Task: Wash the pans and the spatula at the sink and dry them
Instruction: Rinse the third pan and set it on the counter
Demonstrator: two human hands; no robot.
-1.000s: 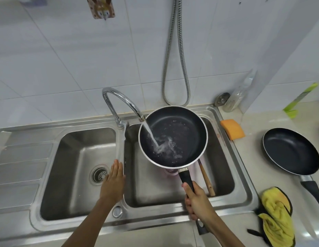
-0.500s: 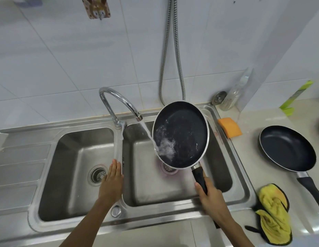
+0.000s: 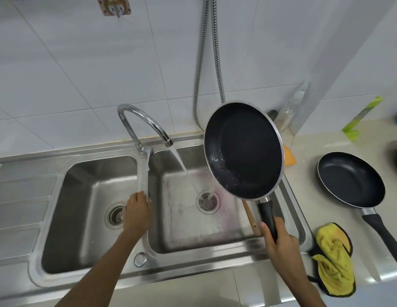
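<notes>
Pan (image 3: 244,150) now tipped steeply out of the tap (image 3: 144,127) stream, right hand (image 3: 281,242) grip closed on its handle, draining over the right basin (image 3: 188,229); left hand (image 3: 136,212) curled on the divider; rinse step ending, likely next: yellow cloth (image 3: 333,260) on the surface.

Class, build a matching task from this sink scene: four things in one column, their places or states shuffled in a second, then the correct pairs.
Things
1. held pan
2. second pan
3. yellow cloth
4. tap

Places or states
A. running into the right basin
B. crumpled at the counter's front edge
C. tilted above the right basin, gripped by the right hand
D. flat on the counter

Pairs: 1-C, 2-D, 3-B, 4-A
</notes>
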